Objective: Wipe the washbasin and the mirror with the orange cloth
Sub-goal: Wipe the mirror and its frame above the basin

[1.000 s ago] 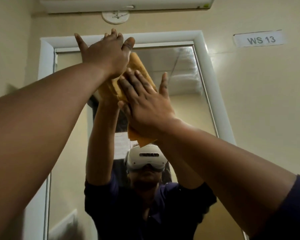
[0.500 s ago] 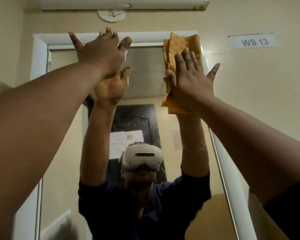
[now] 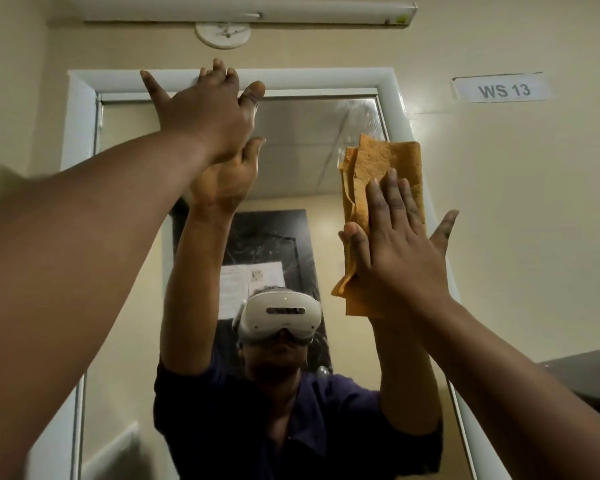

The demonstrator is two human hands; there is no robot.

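A tall mirror (image 3: 298, 140) in a white frame (image 3: 80, 109) fills the wall ahead. The folded orange cloth (image 3: 378, 168) lies flat against the glass at the mirror's right edge. My right hand (image 3: 399, 247) presses it there with straight, spread fingers. High on the left, my left hand (image 3: 205, 112) rests flat against the top of the mirror, its fingertips reaching the upper frame. My reflection with raised arms shows in the glass. The washbasin is out of view.
A light fitting (image 3: 243, 10) and a round white ceiling fixture (image 3: 222, 34) sit above the mirror. A label reading WS 13 (image 3: 503, 90) is on the cream wall to the right. A dark object (image 3: 589, 379) juts in at the right edge.
My right hand has slid the cloth from the mirror's middle to the top right corner, then down along the right edge. My left hand has stayed against the top.
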